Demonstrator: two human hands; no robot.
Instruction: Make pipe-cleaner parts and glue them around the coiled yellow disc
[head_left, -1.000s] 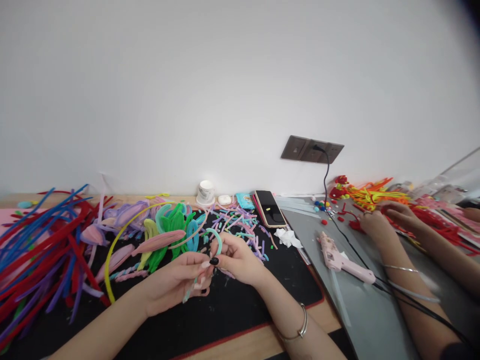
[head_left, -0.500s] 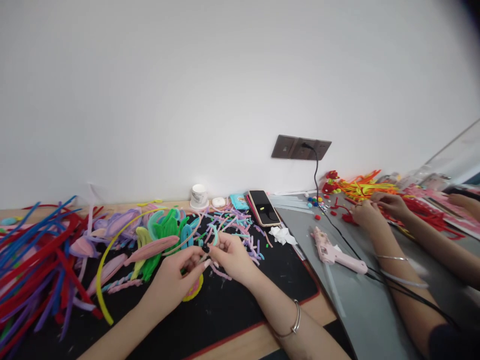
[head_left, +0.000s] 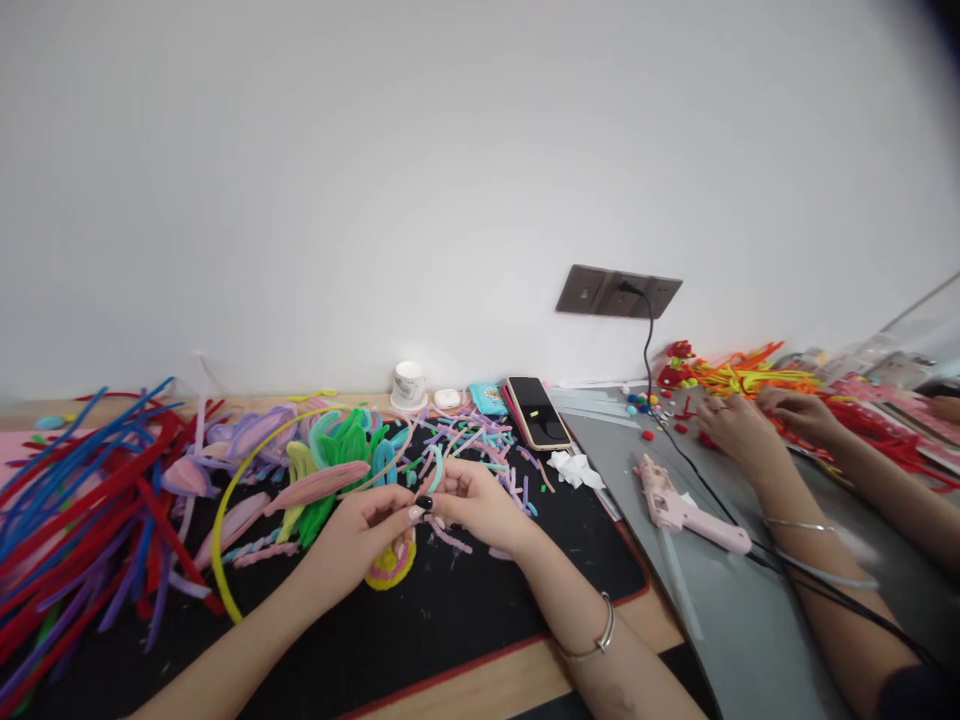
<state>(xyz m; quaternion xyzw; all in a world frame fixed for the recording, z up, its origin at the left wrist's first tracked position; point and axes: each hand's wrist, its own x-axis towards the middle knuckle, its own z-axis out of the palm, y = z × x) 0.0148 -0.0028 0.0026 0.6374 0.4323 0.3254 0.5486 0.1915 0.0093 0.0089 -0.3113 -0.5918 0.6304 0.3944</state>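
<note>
Both my hands meet over the black mat [head_left: 465, 630], their fingertips touching. My left hand [head_left: 360, 530] is closed in a pinch. Against it, my right hand [head_left: 476, 508] pinches too, its dark thumbnail facing up. A thin pinkish pipe cleaner [head_left: 429, 489] shows between the fingers, mostly hidden by them. A pale teal pipe cleaner piece [head_left: 438, 466] curves up beside my right fingers; whether it is held I cannot tell. Just below my left fingertips lies a round yellow and pink coil [head_left: 390, 570]. Pink petal-shaped loops [head_left: 319, 487] and green loops [head_left: 349, 440] lie beyond my left hand.
Red, blue and purple pipe cleaners [head_left: 97, 500] pile up at left. Cut pieces [head_left: 480, 440], a paper cup [head_left: 409, 385] and a phone [head_left: 538, 412] lie farther back. A pink glue gun [head_left: 690, 515] with a cord rests at right, near another person's hands [head_left: 739, 430].
The view has shifted slightly, so most things appear farther right. My fingertips have drawn closer together, still pinching. The other person's nearer hand has changed its pose.
</note>
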